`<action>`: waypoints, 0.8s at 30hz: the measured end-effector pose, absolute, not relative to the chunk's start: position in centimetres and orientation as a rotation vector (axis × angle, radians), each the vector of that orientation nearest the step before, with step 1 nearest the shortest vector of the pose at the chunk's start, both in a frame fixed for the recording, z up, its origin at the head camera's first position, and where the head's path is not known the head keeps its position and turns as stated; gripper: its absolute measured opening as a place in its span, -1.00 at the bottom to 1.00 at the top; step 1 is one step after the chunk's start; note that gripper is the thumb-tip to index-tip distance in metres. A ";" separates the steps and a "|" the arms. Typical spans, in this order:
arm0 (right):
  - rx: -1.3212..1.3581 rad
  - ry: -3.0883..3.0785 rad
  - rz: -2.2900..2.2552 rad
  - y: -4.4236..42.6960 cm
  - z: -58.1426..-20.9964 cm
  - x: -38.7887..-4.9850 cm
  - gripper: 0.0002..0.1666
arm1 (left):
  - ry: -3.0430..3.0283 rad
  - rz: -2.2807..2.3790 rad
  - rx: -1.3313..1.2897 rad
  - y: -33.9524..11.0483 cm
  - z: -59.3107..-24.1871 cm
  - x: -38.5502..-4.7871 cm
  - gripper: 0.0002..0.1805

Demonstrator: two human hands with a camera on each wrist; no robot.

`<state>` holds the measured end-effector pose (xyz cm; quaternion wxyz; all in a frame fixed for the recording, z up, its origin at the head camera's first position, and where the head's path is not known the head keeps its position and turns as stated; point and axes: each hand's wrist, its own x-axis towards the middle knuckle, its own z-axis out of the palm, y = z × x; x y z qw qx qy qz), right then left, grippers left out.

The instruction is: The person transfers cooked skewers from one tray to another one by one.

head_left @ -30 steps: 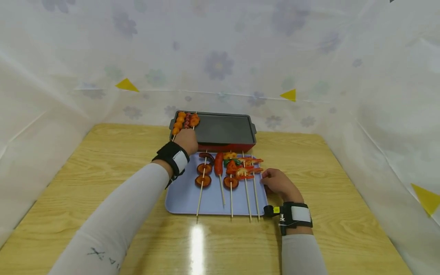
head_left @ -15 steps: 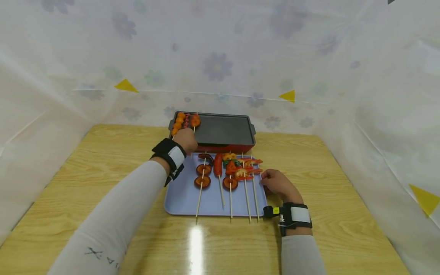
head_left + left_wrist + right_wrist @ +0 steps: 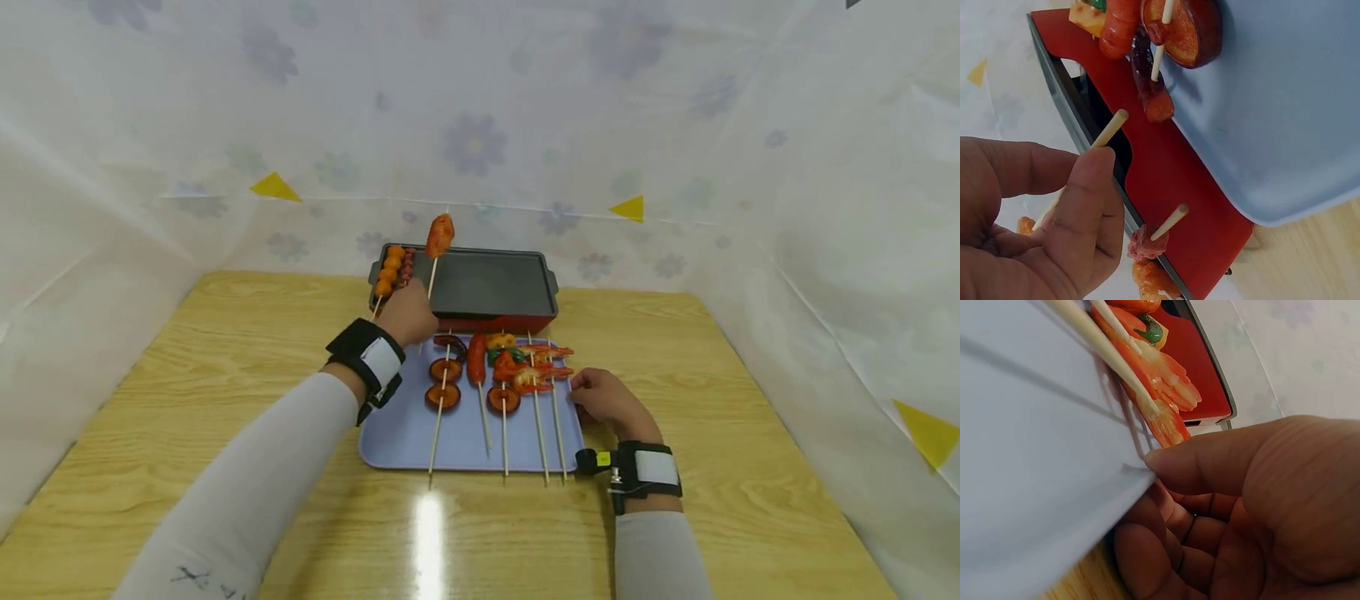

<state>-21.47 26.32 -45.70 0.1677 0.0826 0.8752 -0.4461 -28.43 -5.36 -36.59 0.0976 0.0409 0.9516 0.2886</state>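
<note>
My left hand pinches the wooden stick of an orange-brown meat skewer, which stands tilted upward above the left part of the dark grill plate. In the left wrist view the stick's blunt end pokes out between thumb and fingers. Beside that hand, a skewer of orange balls and a pink one lie on the plate's left end. My right hand grips the right rim of the lilac tray, thumb on top, fingers curled beneath.
On the tray lie a skewer of round brown slices, a red sausage, a mixed skewer and two shrimp skewers. The tray sits against the grill's red front. A patterned sheet hangs behind the wooden table.
The meat skewer, which lay on the grill plate, has risen above it in my left hand and tilted upright. My right hand has stayed on the tray's rim.
</note>
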 end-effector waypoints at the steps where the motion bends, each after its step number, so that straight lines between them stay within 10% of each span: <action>1: 0.235 2.488 -1.267 26.4 -45.7 -21.4 -0.89 | 2.816 0.868 0.135 -5.4 -36.7 -28.3 -0.50; 24: 0.229 2.481 -1.268 26.5 -44.8 -21.4 -0.89 | 2.877 1.337 0.328 -6.6 -37.4 -21.5 -0.64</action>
